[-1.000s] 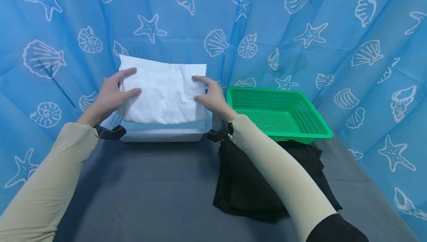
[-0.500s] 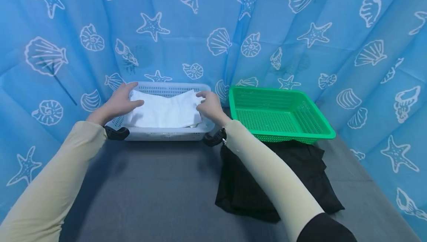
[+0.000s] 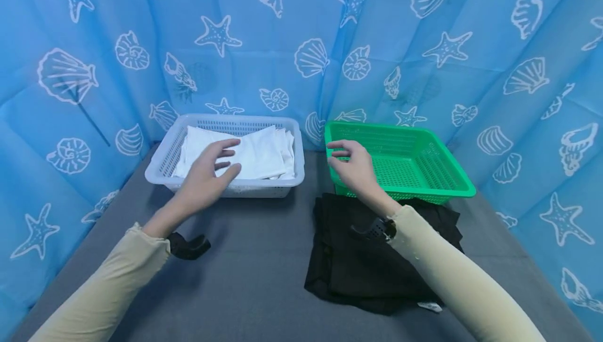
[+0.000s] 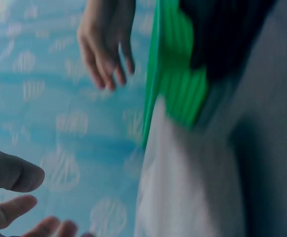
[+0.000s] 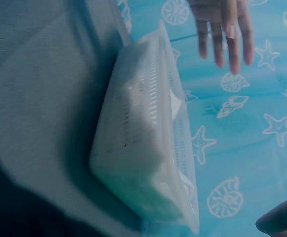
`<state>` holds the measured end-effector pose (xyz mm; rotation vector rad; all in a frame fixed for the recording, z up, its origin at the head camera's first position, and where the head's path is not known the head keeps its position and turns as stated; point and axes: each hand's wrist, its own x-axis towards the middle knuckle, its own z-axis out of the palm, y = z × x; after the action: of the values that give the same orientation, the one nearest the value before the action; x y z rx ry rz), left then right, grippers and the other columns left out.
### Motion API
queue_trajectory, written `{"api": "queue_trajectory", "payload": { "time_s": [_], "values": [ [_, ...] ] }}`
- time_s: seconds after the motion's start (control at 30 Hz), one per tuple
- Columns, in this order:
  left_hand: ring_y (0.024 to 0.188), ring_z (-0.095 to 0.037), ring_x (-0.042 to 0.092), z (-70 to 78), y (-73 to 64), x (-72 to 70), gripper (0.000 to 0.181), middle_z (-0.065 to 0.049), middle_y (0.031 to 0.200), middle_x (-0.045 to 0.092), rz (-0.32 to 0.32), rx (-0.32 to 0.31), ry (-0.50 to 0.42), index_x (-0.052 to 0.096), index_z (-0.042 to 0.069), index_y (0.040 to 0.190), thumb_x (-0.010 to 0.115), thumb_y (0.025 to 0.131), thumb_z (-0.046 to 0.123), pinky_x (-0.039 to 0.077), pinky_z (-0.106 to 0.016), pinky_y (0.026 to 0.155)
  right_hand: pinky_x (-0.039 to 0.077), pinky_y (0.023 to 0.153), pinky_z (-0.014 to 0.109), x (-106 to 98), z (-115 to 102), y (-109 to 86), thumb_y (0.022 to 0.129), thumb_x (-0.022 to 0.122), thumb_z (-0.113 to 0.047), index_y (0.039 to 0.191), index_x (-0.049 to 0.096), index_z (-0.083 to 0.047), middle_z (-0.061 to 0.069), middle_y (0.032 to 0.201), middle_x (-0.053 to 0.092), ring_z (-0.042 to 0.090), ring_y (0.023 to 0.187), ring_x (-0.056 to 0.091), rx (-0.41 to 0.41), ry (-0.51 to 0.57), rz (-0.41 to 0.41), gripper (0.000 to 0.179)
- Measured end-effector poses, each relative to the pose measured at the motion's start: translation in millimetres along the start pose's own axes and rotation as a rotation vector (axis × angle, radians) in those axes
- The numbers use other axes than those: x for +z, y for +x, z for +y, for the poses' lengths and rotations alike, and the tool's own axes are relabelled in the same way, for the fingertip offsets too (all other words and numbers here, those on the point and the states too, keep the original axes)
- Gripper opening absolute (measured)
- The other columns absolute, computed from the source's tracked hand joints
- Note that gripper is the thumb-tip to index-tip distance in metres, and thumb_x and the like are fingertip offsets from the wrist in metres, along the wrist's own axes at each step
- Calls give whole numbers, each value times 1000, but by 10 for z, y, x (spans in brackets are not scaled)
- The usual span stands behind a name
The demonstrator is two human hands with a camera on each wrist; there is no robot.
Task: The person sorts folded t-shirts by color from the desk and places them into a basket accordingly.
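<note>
White folded cloth [image 3: 256, 153] lies inside the white plastic basket [image 3: 160, 172] at the back left in the head view. My left hand [image 3: 204, 174] hovers over the basket's front, fingers spread and holding nothing. To the right, my right hand [image 3: 353, 166] is in the air by the left end of the green basket [image 3: 452, 192], its fingers loosely bent around nothing. Below that hand and forearm lies a stack of folded black cloth [image 3: 358, 268], partly hidden by the right arm. The right wrist view shows the white basket [image 5: 133, 133] side-on, with the left hand [image 5: 225, 29] above it.
The green basket's slotted floor shows bare. Both baskets stand at the back of a grey-covered table [image 3: 254, 279], against a blue curtain [image 3: 282, 33] with white shell and starfish prints. A small white tag [image 3: 430, 307] pokes out at the black cloth's front edge.
The white cloth has gone down into the white basket and both hands have let go of it. My left hand has moved right and nearer; my right hand has shifted right toward the green basket.
</note>
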<state>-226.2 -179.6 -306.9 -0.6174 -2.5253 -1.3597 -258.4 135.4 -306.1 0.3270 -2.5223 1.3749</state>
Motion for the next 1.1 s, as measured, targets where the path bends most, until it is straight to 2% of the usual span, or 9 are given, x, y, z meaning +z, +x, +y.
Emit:
{"api": "queue_trajectory", "payload": {
  "time_s": [0.13, 0.27, 0.4, 0.57, 0.67, 0.77, 0.9, 0.97, 1.1],
  "values": [
    [124, -26, 50, 152, -164, 342, 51, -10, 148, 40, -156, -5, -140, 39, 10, 148, 57, 101, 13, 46, -43, 98, 49, 92, 45, -314, 116, -254, 95, 60, -5, 123, 65, -4, 13, 132, 51, 31, 112, 59, -25, 20, 0, 29],
    [122, -22, 53, 236, -327, 635, 53, -8, 145, 44, -306, -11, -222, 38, 13, 149, 58, 101, 14, 47, -39, 96, 48, 94, 48, -577, 238, -502, 97, 61, -7, 125, 63, -2, 14, 133, 50, 34, 113, 58, -26, 9, -12, 29],
    [121, -23, 54, 256, -436, 871, 52, -6, 144, 46, -414, -24, -295, 38, 14, 150, 58, 101, 14, 47, -37, 96, 48, 93, 49, -801, 376, -715, 98, 62, -12, 128, 61, -3, 16, 135, 49, 34, 116, 57, 17, -61, -44, 31],
    [120, -21, 54, 252, -519, 1117, 53, -11, 144, 46, -513, -112, -330, 35, 13, 151, 56, 102, 16, 48, -36, 93, 46, 92, 55, -1050, 567, -967, 99, 60, -15, 134, 56, -1, 23, 139, 43, 42, 119, 52, 83, -167, -86, 38],
    [120, -20, 54, 250, -534, 1275, 54, -13, 145, 46, -537, -158, -339, 34, 13, 152, 55, 103, 17, 50, -37, 90, 46, 88, 58, -1180, 680, -1084, 99, 61, -14, 133, 56, 0, 26, 138, 43, 46, 116, 52, 92, -214, -52, 38],
    [122, -22, 54, 269, -518, 1426, 55, -13, 146, 44, -530, -192, -343, 34, 13, 153, 56, 102, 17, 51, -38, 89, 51, 84, 44, -1316, 765, -1165, 99, 61, -14, 132, 57, 0, 25, 135, 48, 44, 114, 54, 96, -247, -17, 36],
    [123, -25, 53, 319, -483, 1585, 55, -14, 147, 42, -504, -217, -338, 36, 14, 152, 57, 101, 16, 49, -42, 93, 48, 76, 25, -1481, 851, -1245, 100, 59, -15, 134, 55, 0, 24, 130, 53, 40, 113, 54, 144, -258, -44, 38],
    [124, -27, 51, 346, -467, 1652, 55, -16, 147, 42, -487, -226, -327, 37, 14, 151, 58, 100, 17, 47, -45, 95, 50, 79, 31, -1549, 906, -1281, 100, 58, -17, 136, 53, 1, 27, 129, 52, 42, 113, 53, 193, -261, -82, 40],
    [128, -32, 48, 401, -441, 1763, 56, -16, 148, 39, -454, -256, -358, 38, 13, 150, 60, 99, 15, 46, -46, 97, 48, 82, 57, -1688, 1032, -1332, 100, 58, -19, 138, 48, 6, 37, 132, 46, 52, 116, 48, 306, -304, -187, 46]
  ]
}}
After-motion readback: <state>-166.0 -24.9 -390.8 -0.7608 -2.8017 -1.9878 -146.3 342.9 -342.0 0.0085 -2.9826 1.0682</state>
